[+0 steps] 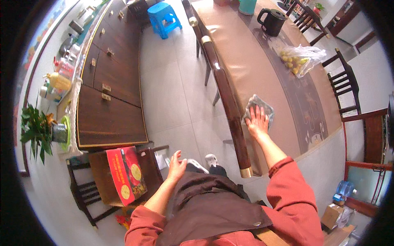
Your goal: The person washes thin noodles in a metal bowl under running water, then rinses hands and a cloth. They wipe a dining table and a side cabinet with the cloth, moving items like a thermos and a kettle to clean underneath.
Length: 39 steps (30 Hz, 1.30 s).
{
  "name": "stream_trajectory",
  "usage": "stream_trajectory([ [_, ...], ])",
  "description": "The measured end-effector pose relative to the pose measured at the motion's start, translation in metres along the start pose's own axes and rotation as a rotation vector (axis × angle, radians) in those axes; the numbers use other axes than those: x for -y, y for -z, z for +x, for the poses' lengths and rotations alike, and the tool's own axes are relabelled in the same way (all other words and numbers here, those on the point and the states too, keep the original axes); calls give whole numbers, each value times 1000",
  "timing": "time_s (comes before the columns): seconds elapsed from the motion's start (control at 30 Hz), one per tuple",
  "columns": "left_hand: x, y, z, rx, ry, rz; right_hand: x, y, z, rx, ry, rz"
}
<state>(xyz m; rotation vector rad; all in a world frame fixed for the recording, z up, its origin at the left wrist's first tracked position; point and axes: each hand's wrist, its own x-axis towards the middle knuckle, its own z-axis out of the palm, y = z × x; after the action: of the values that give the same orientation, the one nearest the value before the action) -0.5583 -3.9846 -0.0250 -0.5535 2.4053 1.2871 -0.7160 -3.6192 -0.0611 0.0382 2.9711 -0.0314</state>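
My right hand (257, 122) presses a grey cloth (267, 111) flat against the brown-covered table (243, 58), its fingers spread over the fabric. The cloth lies near the table's left edge, close to a dark polished wooden rail (227, 107) with brass-coloured ends. My left hand (177, 167) hangs in the air over the floor, holding nothing, with the fingers loosely apart. Nearest to it on the left is a red printed cardboard box (126, 175) on a dark wooden chair (86, 192).
Farther along the table are a plastic bag of yellow-green fruit (297, 60) and a black electric kettle (272, 22). Dark chairs (344, 83) line its far side. A dark wooden cabinet (112, 120) borders the tiled floor (166, 77), with a blue plastic stool (164, 19) beyond.
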Motion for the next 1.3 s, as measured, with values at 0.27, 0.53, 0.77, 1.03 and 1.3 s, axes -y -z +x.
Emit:
stream_trajectory([
  [0.27,-22,93,95,176,-163,149,-3,-4,-45,98,-138,-45],
  [0.53,1,172,192,183,-130,224,-1,-3,2,207,-256,-86],
  [0.77,-21,183,299,349,-63,220,45,31,176,119,-366,71],
  [1.03,-89,213,462,328,5,291,134,71,445,-92,115,43],
  [1.3,-147,260,579,196,77,186,236,119,715,-59,74,127],
])
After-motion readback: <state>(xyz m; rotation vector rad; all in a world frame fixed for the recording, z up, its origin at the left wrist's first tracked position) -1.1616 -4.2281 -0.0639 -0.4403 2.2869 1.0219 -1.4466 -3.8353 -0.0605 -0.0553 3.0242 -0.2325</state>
